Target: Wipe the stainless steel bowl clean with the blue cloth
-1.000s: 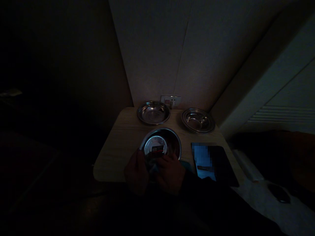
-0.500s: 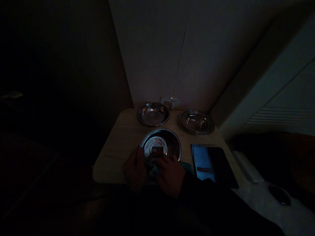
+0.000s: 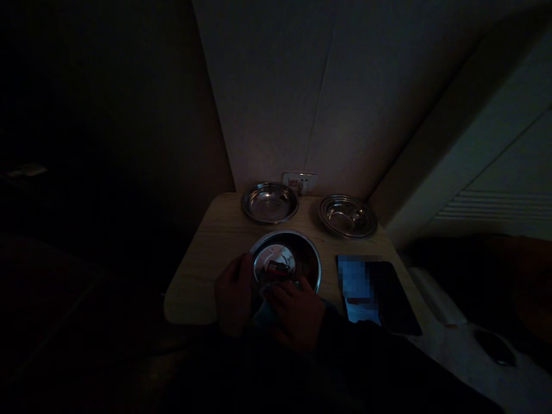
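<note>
A deep metal bowl (image 3: 311, 253) stands at the front of the small table, tilted slightly, with a shiny round bottom. My left hand (image 3: 234, 293) grips its left rim, thumb and fingers closed on the edge. Over the near side of the bowl, my right hand (image 3: 297, 310) presses a bluish cloth (image 3: 266, 315) against the metal, its fingers curled over the rim. A small dark rectangular patch with a red line (image 3: 278, 268) shows on the bowl's bottom; whether it is a label or a reflection I cannot tell. The room is very dark.
Behind the bowl stand a shallow metal dish (image 3: 270, 202) and, to the right, a stack of metal dishes (image 3: 347, 217). A tablet with a lit screen (image 3: 360, 307) lies at the right of the wooden table (image 3: 194, 287). A wall socket (image 3: 299, 181) is behind.
My right hand has shifted the cloth along the bowl's near inner side. The bowl has turned or tipped a little under my left hand, which keeps its hold. The view has moved slightly.
</note>
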A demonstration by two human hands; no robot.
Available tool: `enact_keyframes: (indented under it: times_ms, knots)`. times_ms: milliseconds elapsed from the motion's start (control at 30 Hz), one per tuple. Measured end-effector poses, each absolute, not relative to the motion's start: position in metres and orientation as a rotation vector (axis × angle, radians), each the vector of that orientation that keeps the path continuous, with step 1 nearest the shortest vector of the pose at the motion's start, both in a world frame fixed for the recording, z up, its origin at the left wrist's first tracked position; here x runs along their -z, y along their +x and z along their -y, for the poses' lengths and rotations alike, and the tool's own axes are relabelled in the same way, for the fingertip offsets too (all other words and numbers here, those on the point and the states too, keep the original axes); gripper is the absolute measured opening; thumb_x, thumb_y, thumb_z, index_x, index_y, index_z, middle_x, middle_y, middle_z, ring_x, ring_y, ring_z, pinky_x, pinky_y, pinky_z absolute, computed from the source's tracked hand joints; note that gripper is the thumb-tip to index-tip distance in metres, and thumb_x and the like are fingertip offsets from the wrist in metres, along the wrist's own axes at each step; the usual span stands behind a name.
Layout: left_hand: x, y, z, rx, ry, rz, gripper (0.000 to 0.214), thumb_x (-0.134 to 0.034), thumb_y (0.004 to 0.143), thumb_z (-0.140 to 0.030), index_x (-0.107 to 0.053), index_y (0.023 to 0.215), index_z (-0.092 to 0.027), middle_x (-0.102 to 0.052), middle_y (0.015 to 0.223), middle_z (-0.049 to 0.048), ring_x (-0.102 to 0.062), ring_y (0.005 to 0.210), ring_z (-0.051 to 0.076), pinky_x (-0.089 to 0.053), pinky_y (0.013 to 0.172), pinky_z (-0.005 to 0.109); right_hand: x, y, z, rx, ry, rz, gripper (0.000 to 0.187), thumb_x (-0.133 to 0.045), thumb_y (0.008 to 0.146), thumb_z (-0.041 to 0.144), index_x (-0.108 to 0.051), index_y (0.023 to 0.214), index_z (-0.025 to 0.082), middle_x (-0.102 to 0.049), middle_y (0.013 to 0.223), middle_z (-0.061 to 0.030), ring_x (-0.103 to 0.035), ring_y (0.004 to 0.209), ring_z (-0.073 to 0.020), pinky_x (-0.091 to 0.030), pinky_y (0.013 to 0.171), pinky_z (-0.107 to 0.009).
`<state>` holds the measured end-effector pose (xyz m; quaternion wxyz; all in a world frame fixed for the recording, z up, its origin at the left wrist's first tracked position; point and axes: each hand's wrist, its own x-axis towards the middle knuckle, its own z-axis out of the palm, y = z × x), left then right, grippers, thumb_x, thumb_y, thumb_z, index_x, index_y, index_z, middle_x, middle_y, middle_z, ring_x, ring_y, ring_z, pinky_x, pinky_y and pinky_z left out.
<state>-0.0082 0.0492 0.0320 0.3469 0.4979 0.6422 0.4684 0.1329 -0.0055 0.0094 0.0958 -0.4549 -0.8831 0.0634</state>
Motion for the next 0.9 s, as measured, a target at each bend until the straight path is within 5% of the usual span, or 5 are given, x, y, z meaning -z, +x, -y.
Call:
enact_keyframes:
  times_ms: [167, 367, 667, 900]
  knots:
    - [-0.037, -0.009, -0.047, -1.208, 1.231, -1.641, 0.039, -0.048, 0.077, -0.046, -0.067, 0.087, -0.013, -0.070, 0.086, 0.0070, -0.062, 0.079, 0.019, -0.048, 0.071, 0.027, -0.004, 0.109, 0.000, -0.178, -1.356, 2.462, 0.059, -0.051, 0.079, 0.045, -0.044, 0.126, 0.011, -0.051, 0.124, -0.0145, -0.043, 0.106, -0.0288, -0.027, 0.090, -0.050]
    - [-0.021, -0.009, -0.033, -1.117, 1.343, -1.526, 0.038, -0.045, 0.080, -0.041, -0.060, 0.105, -0.016, -0.067, 0.103, 0.0075, -0.061, 0.091, 0.018, -0.046, 0.080, 0.028, -0.005, 0.111, -0.006, -0.136, -1.519, 2.341, 0.040, -0.046, 0.085, 0.037, -0.052, 0.116, 0.013, -0.054, 0.121, -0.0125, -0.045, 0.106, -0.0272, -0.030, 0.088, -0.045]
    - [-0.025, -0.019, -0.038, -1.169, 1.322, -1.612, 0.041, -0.045, 0.078, -0.047, -0.067, 0.092, -0.016, -0.070, 0.090, 0.0056, -0.063, 0.081, 0.019, -0.048, 0.069, 0.026, -0.001, 0.142, -0.001, -0.053, -1.322, 2.618, 0.039, -0.044, 0.085, 0.049, -0.062, 0.096, 0.016, -0.060, 0.105, -0.0098, -0.048, 0.097, -0.0254, -0.027, 0.087, -0.049]
    - [-0.020, -0.004, -0.036, -1.248, 1.330, -1.767, 0.040, -0.040, 0.081, -0.045, -0.066, 0.087, -0.015, -0.070, 0.082, 0.0062, -0.062, 0.072, 0.016, -0.047, 0.065, 0.024, -0.011, 0.138, -0.007, -0.099, -1.382, 2.625, 0.032, -0.040, 0.088, 0.040, -0.063, 0.089, 0.018, -0.059, 0.105, -0.0072, -0.046, 0.100, -0.0234, -0.030, 0.083, -0.045]
